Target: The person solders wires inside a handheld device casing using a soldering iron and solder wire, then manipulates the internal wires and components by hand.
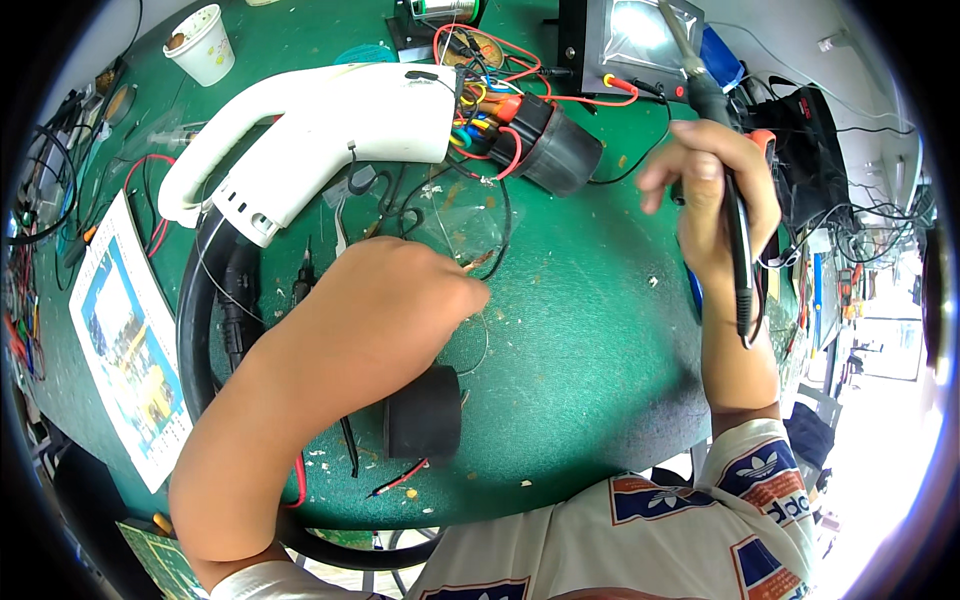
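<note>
My left hand (410, 290) is closed in a pinch low over the bench, back upward, with the stripped copper end of a thin wire (478, 261) poking out past its fingers; the fingertips are hidden. My right hand (720, 190) grips a black-handled soldering iron (740, 280) upright, its metal end raised toward a lamp (642, 40) at the back. Above my left hand lies a white curved handle housing (335, 115), joined to a black hose (195, 310). Coloured wires run from the housing into a black cylindrical part (560, 155). A black cylinder (420, 415) stands below my left wrist.
The green bench (610, 370) carries a paper cup (208, 50) at the back left and a printed sheet (125, 335) along the left. Tangled cables line both sides, with a black bag (805, 150) at the back right. Loose wires and small tools lie around my left forearm.
</note>
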A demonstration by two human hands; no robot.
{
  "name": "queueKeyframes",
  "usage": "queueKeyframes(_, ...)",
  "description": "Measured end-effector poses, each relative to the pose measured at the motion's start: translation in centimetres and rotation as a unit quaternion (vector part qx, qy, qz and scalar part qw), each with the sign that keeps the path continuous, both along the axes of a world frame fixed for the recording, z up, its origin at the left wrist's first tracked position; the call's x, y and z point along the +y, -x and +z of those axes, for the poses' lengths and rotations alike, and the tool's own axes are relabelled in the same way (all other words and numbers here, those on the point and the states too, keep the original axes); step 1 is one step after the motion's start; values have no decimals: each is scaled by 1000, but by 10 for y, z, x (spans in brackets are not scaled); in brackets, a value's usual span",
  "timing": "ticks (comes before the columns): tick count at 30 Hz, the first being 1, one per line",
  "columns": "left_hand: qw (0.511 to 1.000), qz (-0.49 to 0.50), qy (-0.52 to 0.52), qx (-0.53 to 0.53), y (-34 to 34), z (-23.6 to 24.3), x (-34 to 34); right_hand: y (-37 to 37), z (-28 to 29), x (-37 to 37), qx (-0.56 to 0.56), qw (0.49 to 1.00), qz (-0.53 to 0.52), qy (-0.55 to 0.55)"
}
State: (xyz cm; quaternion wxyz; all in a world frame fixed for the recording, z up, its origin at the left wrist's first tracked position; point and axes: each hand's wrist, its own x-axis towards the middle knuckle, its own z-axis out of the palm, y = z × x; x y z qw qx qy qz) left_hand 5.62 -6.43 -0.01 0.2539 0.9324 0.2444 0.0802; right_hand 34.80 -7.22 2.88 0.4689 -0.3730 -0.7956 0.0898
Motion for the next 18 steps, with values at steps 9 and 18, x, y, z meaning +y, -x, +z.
queueKeyframes(9,985,128,-15,-117,0,1,7,37,-9,39,-100,992,76,-14)
queueKeyframes(18,945,214,-225,-103,-14,-23,24,38,-22,47,-168,980,97,-39)
